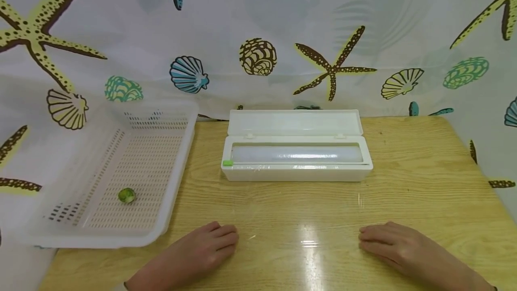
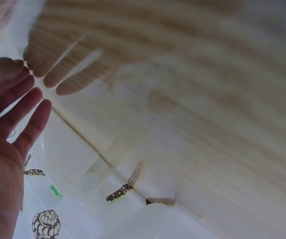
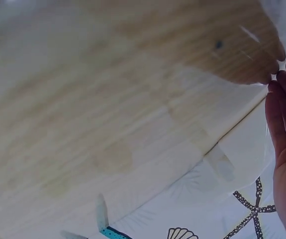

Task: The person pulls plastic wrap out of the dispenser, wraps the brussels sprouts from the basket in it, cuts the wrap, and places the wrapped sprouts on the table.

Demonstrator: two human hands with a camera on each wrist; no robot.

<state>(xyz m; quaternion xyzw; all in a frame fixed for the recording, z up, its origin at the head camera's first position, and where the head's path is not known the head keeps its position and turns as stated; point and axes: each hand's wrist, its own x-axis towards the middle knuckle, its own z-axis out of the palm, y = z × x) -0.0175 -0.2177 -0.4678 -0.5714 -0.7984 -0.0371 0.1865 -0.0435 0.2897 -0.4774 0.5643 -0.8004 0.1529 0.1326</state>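
A white wrap dispenser box (image 1: 296,174) stands at the back of the table with its lid up, a roll of plastic wrap (image 1: 296,153) inside. Clear film (image 1: 299,214) stretches from it toward me, low over the wood. My left hand (image 1: 210,248) pinches the film's near left corner. At the near right corner, my right hand (image 1: 397,247) pinches it between thumb and fingers. In the left wrist view the left fingertips (image 2: 44,107) lie right at the film's edge; the right wrist view shows the right fingertips (image 3: 273,88) likewise. The film itself is faint, shown mostly by glints.
A white perforated basket (image 1: 169,201) stands at the left, holding one small green Brussels sprout (image 1: 127,195). Behind the wooden table (image 1: 424,160) hangs a white cloth (image 1: 218,21) printed with shells and starfish. A green slide cutter (image 1: 228,163) sits at the box's front left.
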